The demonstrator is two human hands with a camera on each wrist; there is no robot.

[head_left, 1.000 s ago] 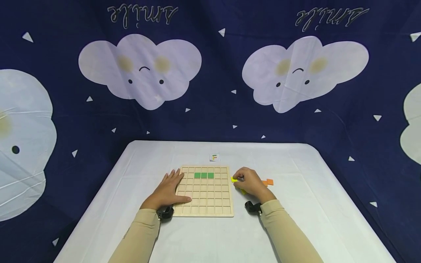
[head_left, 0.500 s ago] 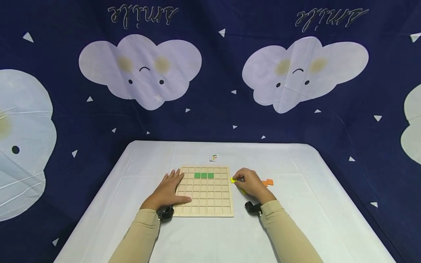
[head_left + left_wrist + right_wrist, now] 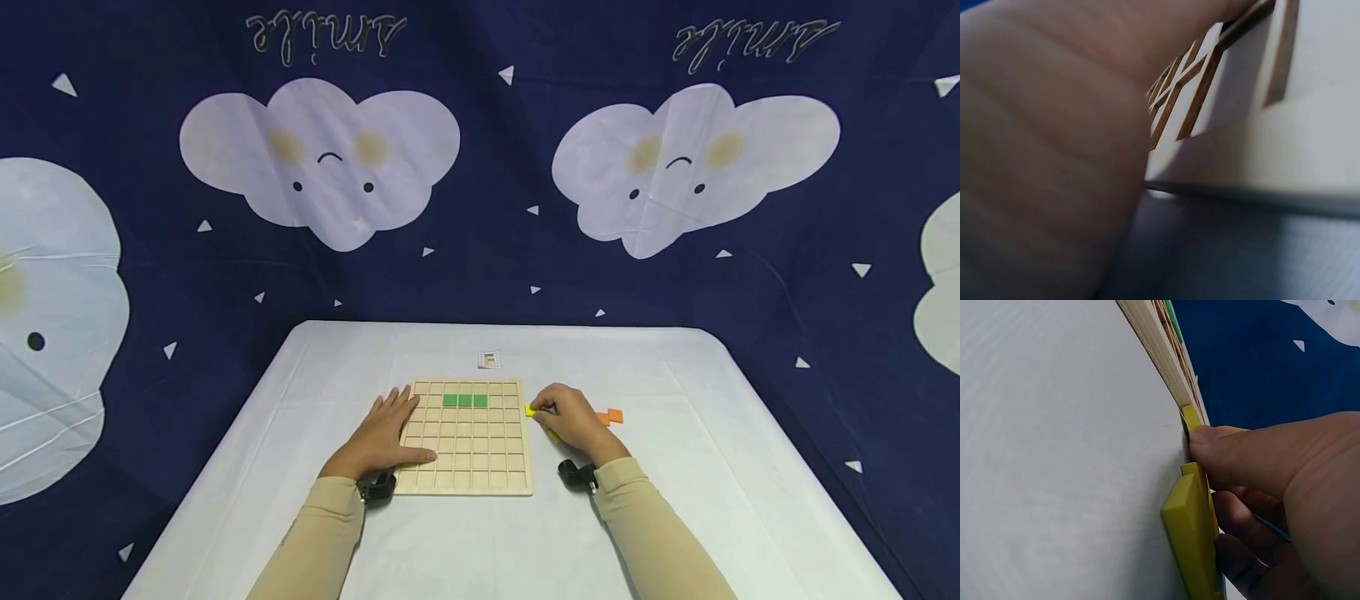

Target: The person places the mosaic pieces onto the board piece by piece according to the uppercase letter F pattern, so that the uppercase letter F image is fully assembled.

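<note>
A pale wooden grid board (image 3: 465,483) lies on the table, with three green square tiles (image 3: 466,401) side by side in one row near its far edge. My left hand (image 3: 382,433) rests on the board's left side, fingers spread and thumb over the cells. Just off the right edge, my right hand (image 3: 573,417) pinches a yellow tile (image 3: 1190,415) between thumb and fingers. More yellow tiles (image 3: 1185,512) lie beneath that hand, partly hidden by it. Beyond its knuckles are orange tiles (image 3: 615,415).
A small printed card (image 3: 490,359) with a coloured grid pattern lies behind the board. White cloth covers the table (image 3: 675,375). A dark blue curtain (image 3: 495,167) with clouds hangs behind it.
My right hand's yellow tile has shifted slightly left, closer to the board's right edge. The left hand and the green tiles stay where they were.
</note>
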